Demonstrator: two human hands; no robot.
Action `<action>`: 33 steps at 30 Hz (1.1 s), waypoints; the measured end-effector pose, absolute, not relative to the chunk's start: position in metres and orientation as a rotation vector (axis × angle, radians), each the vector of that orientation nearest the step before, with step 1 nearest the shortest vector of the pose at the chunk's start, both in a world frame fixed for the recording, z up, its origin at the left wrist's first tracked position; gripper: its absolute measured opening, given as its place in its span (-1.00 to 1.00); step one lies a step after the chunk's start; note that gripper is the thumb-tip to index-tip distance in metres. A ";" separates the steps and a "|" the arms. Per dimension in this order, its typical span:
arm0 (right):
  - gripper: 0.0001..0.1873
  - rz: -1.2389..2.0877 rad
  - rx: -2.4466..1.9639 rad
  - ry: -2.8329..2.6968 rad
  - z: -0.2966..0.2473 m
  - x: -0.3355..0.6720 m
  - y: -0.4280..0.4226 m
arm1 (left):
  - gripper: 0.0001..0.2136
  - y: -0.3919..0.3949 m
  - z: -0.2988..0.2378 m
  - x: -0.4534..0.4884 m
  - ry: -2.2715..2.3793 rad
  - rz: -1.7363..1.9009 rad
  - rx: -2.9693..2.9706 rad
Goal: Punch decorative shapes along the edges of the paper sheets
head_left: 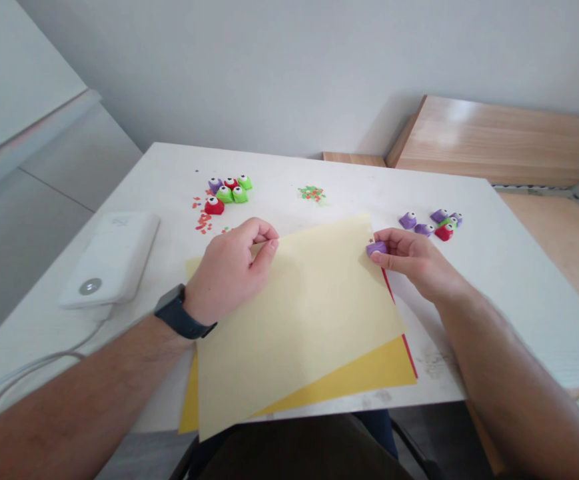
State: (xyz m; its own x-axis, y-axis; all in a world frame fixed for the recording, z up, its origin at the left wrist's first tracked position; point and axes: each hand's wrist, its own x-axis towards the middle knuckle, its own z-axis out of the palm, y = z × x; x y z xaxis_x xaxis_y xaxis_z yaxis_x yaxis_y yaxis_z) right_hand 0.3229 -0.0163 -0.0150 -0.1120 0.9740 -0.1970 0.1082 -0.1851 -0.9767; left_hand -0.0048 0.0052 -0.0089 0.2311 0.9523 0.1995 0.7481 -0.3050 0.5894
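A pale yellow paper sheet lies on top of a darker yellow sheet and a red one on the white table. My left hand, with a dark watch at the wrist, pinches the pale sheet's upper left edge, fingers curled closed. My right hand grips a small purple paper punch clamped on the sheet's upper right corner. A tiny red cut-out lies just beside that corner.
A cluster of red, green and purple punches sits at the back left with red paper bits scattered near. More punches lie at the right. Green-red confetti is mid-back. A white device with a cable sits left.
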 end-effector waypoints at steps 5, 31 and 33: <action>-0.64 1.394 -1.368 -1.286 -0.015 0.322 -0.016 | -0.87 0.006 -0.010 -0.006 1.563 0.763 2.146; -0.63 1.357 -1.456 -1.255 -0.014 0.317 -0.015 | -0.85 0.003 -0.010 -0.004 1.547 0.742 2.124; -0.63 1.363 -1.458 -1.249 -0.015 0.317 -0.015 | -0.85 0.003 -0.010 -0.005 1.549 0.733 2.128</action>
State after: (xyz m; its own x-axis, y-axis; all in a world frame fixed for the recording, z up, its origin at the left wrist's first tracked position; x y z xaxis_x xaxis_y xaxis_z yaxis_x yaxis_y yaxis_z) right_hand 0.3169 -0.0150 -0.0146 -0.0514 0.9704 -0.2358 0.1503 -0.2259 -0.9625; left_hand -0.0046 0.0031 -0.0104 0.2455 0.9535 0.1749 0.7398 -0.3009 0.6019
